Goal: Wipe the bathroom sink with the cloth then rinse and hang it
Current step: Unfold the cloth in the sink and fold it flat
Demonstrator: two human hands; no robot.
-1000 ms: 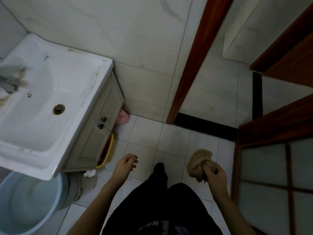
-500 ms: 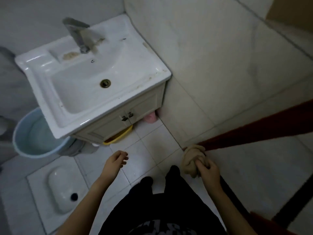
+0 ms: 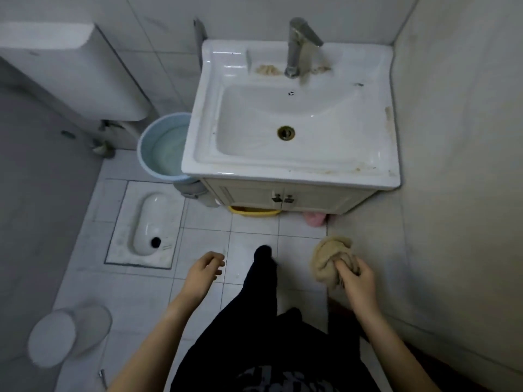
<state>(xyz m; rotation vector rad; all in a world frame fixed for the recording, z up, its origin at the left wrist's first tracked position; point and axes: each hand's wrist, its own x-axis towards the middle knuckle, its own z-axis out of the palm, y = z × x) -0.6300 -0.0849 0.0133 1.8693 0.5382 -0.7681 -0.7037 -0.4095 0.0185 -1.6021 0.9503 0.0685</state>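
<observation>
A white bathroom sink [image 3: 294,168] on a small cabinet stands straight ahead, with a metal tap [image 3: 300,46] at its back and a brass drain in the basin. Brown stains mark the ledge by the tap and the right rim. My right hand [image 3: 358,281] is low at the right, well short of the sink, clenched on a bunched beige cloth [image 3: 329,257]. My left hand [image 3: 203,270] hangs empty at the lower middle, fingers loosely curled and apart. Both hands are over the floor tiles in front of the cabinet.
A light blue bucket [image 3: 161,145] stands left of the sink. A squat toilet [image 3: 147,224] is set in the floor at left, a white cistern [image 3: 70,72] above it. A grey bin [image 3: 65,335] sits lower left. A tiled wall [image 3: 458,165] closes the right side.
My view has swung left from the doorway until the sink is square ahead. My right hand still grips the cloth; both hands keep about the same low position.
</observation>
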